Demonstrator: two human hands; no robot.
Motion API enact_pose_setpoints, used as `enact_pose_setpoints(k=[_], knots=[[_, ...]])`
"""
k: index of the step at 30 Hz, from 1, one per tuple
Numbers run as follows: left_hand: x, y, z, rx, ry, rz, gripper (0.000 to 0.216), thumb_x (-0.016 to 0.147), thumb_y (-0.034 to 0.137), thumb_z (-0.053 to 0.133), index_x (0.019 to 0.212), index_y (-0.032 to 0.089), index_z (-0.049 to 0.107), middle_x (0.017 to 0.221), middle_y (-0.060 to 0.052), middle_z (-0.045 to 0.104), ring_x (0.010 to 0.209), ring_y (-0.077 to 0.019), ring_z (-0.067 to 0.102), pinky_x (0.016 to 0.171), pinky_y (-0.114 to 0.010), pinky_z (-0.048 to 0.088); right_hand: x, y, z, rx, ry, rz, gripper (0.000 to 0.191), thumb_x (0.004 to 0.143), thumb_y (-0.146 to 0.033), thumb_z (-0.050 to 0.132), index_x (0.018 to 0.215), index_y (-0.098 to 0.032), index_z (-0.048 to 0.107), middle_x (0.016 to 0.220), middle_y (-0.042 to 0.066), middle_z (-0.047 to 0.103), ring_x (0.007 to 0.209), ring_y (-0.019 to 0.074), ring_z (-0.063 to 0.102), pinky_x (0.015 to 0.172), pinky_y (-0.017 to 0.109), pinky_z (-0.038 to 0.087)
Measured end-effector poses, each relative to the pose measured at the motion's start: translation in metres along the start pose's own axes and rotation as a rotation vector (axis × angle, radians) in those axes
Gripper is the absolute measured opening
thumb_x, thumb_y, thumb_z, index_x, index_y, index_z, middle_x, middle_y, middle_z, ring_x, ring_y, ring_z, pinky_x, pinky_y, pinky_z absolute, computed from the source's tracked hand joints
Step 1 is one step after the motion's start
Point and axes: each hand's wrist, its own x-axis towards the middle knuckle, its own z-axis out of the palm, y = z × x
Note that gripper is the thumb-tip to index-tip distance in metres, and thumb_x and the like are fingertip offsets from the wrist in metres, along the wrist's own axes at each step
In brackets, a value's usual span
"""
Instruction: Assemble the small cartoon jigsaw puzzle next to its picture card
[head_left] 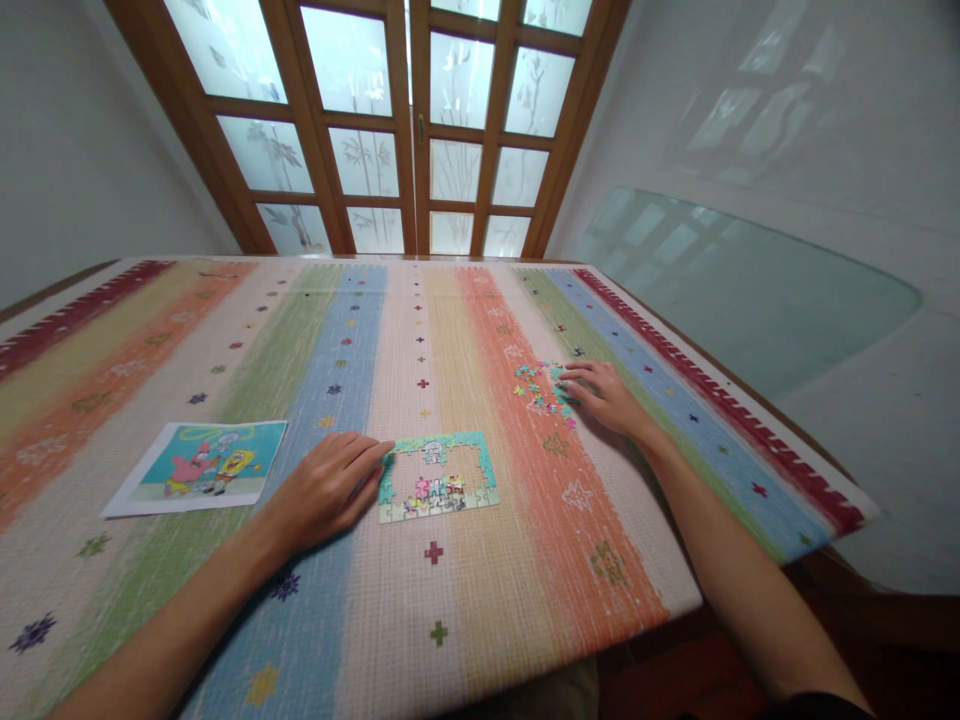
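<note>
A partly assembled jigsaw puzzle (489, 482) lies flat on the striped tablecloth, its border joined and gaps inside. Some filled sections show a pale cartoon face at the top and several pieces along the bottom. My left hand (330, 488) rests on the cloth, fingers stretched out, fingertips at the puzzle's upper left edge. Over to the right, my right hand (604, 398) is at a scattered group of loose puzzle pieces (529, 374), its fingers apart and touching the nearest ones. Whether a piece sits under those fingertips is hidden.
A printed cartoon picture (214, 465) lies left of my left hand. The tablecloth (420, 600) covers the table, whose front edge is close to me. Beyond stand wooden doors (409, 130) with frosted panes; a white wall (787, 150) is at the right.
</note>
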Motion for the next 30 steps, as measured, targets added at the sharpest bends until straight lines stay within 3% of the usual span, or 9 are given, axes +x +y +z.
enact_pose_setpoints(k=[8,21,27,30], knots=[[-0.002,-0.001,0.0,-0.021,-0.009,0.002,0.024,0.104,0.021,0.047,0.122,0.014,0.061,0.104,-0.011,0.071,0.09,-0.0235,0.064,0.082,-0.039,0.054,-0.002,0.018,-0.012,-0.003,-0.045,0.023,0.024,0.091,-0.036,0.059,0.099,-0.023,0.078,0.114,0.013,0.074,0.11,0.0327,0.066,0.1,0.053,0.047],[0.001,0.0,-0.001,0.003,-0.005,0.031,0.023,0.105,0.02,0.045,0.121,0.012,0.061,0.101,-0.011,0.07,0.088,-0.0233,0.063,0.08,-0.039,0.053,-0.002,0.019,-0.015,0.028,-0.066,0.039,0.02,0.089,-0.032,0.06,0.094,-0.023,0.078,0.107,0.012,0.077,0.104,0.0333,0.069,0.099,0.055,0.045],[0.001,0.0,-0.001,0.001,-0.007,0.03,0.023,0.105,0.019,0.045,0.12,0.012,0.061,0.101,-0.011,0.07,0.089,-0.0235,0.063,0.081,-0.039,0.053,-0.002,0.02,-0.012,-0.016,-0.022,0.066,0.019,0.089,-0.028,0.059,0.088,-0.023,0.078,0.102,0.011,0.077,0.098,0.0318,0.069,0.094,0.052,0.048],[0.001,0.001,-0.001,-0.008,-0.005,0.029,0.024,0.104,0.019,0.045,0.12,0.012,0.061,0.1,-0.011,0.071,0.088,-0.0234,0.063,0.08,-0.038,0.053,-0.001,0.009,-0.007,0.035,0.042,0.022,0.027,0.096,-0.032,0.052,0.098,-0.024,0.077,0.107,0.011,0.077,0.102,0.031,0.067,0.095,0.049,0.048]])
